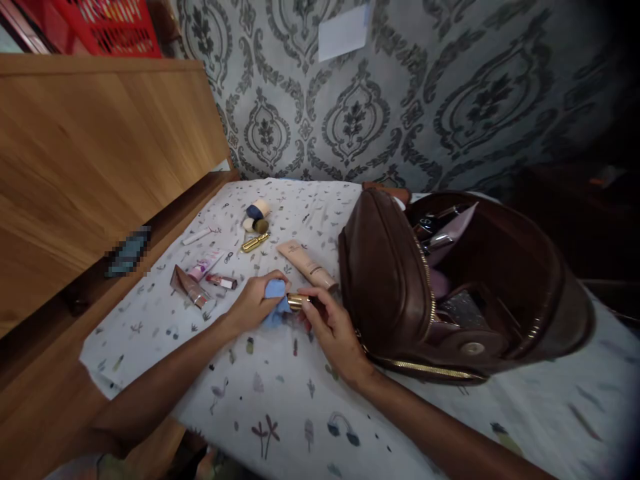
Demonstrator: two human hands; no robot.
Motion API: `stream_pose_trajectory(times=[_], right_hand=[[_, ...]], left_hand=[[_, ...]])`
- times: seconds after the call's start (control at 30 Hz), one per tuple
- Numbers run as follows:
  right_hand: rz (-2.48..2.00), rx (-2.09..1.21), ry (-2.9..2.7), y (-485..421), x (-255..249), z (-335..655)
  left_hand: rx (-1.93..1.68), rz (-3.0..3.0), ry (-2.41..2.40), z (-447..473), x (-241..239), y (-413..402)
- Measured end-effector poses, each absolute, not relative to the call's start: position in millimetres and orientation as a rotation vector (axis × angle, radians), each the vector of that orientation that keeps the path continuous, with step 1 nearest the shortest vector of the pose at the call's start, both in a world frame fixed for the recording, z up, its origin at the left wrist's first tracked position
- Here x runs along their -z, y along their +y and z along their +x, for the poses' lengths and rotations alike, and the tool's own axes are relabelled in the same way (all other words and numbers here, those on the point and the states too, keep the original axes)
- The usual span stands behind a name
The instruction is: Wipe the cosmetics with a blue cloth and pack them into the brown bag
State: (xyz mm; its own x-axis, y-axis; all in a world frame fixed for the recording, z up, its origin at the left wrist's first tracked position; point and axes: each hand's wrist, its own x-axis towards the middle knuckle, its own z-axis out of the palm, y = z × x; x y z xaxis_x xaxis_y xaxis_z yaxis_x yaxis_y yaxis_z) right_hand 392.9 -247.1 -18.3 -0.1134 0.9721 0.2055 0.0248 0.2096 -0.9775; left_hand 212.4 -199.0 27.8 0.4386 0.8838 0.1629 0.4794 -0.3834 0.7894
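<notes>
My left hand (259, 301) is closed on a light blue cloth (275, 303), which is pressed against one end of a small gold cosmetic tube (297, 302). The tube's other end is pinched between the fingers of my right hand (334, 328); its dark tip is partly hidden there. Just beyond both hands lies a beige squeeze tube (306, 263). Right of my right hand stands a brown leather bag (387, 280), unzipped, with cosmetics and a pale pink tube (456, 230) inside.
Left on the patterned sheet (280, 400) lie a brown tube (190, 288), a purple-white tube (206, 265), a lip gloss (221, 281), a white stick (197, 236) and a gold lipstick (255, 242). Small round-topped containers (259, 210) sit farther back. A wooden panel (105, 160) borders the left.
</notes>
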Motion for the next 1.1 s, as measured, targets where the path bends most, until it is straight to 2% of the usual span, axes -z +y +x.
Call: stream_pose_trajectory(times=[0.3,0.53,0.8,0.87,0.97,1.1], right_hand=[[-1.012,-1.253,-1.496,-251,9,394],[-0.867,-1.458,-1.598,-255,-1,393],[-0.907,-1.262,-1.544,-263,-14,393],[-0.904,-1.229,-1.460,-267,-18,395],[-0.824,-1.171,-1.347,-275,-24,398],[-0.749,-0.990,-1.392,-290,-32,407]], left_hand=[[-1.037,2.278,1.176,206,-26,-205],[-1.317,2.373,0.984,209,-36,-226],[-1.384,2.003,1.066,226,-43,-243],[-1.340,1.959,1.115,227,-48,-245],[-1.084,1.897,1.132,228,-52,-249],[-0.863,1.656,1.079,235,-53,-259]])
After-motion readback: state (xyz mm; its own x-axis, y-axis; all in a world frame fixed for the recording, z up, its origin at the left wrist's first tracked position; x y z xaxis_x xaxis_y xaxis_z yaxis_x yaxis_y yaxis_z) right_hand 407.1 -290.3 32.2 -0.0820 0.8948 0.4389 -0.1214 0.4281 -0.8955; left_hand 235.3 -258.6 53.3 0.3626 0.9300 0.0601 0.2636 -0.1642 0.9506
